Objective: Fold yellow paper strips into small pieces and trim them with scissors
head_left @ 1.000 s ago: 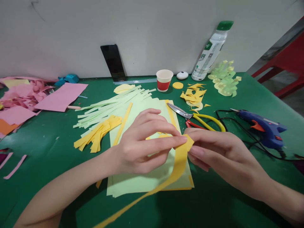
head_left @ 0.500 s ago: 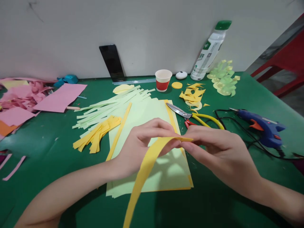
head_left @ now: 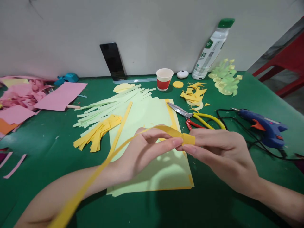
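A long yellow paper strip runs between my two hands, and its loose tail sweeps over my left forearm to the bottom edge. Its far end is folded over at my fingertips. My left hand pinches the strip between thumb and fingers. Close against it, my right hand grips the folded end from the right. Below both hands lies a stack of light green paper sheets, with yellow paper showing at its edges. Scissors with red and yellow handles lie just beyond my right hand.
Cut green strips and short yellow strips lie left of the stack. A blue glue gun with its black cord rests at right. Along the wall stand a phone, a paper cup and a bottle. Pink paper lies at left.
The strip's tail has swung left, from hanging in front of the sheets to lying across my left forearm. The end at my fingertips has turned and now shows a fold.
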Demonstrator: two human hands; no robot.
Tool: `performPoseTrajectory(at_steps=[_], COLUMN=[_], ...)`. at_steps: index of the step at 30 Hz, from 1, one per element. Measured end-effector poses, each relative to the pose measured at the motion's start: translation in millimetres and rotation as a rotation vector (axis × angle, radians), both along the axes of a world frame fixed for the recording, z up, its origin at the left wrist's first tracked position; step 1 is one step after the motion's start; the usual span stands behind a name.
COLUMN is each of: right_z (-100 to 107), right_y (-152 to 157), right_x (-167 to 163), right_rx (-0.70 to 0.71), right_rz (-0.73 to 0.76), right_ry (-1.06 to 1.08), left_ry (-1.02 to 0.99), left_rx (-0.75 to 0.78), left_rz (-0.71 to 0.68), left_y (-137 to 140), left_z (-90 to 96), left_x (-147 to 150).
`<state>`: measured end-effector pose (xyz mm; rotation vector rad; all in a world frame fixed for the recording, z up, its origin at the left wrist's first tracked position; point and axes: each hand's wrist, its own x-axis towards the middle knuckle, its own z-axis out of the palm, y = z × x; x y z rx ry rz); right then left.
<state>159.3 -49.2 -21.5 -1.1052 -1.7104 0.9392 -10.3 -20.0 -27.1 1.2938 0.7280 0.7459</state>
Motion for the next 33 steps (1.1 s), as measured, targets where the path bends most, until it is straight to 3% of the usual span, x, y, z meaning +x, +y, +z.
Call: performPoseTrajectory(at_steps=[3,9,13,18,33], right_z=[-3,-7,-8,0,0], right_y=[0,0,2,3,2], right_x=[2,3,2,-2,-5], right_rx=[-0.124,-0.245,-0.183,-0.057,-0.211], right_rz=[0.039,0.106,0.157,0.036,-0.018], right_ry=[0.159,0.238,0.175,-0.043,-0.016], left_ry=[-0.002,0.077,0.081,0.160,0.059], left_rx=[-0.049,-0.065,-0.061,0.001,0.144], left_rz=[-0.020,0.171,0.157,0.139,0.236], left_y=[0,5,6,7,7], left_z=[0.4,-4.6,-5.1,-3.0,-3.4], left_x=[0,0,-3,-3,-1])
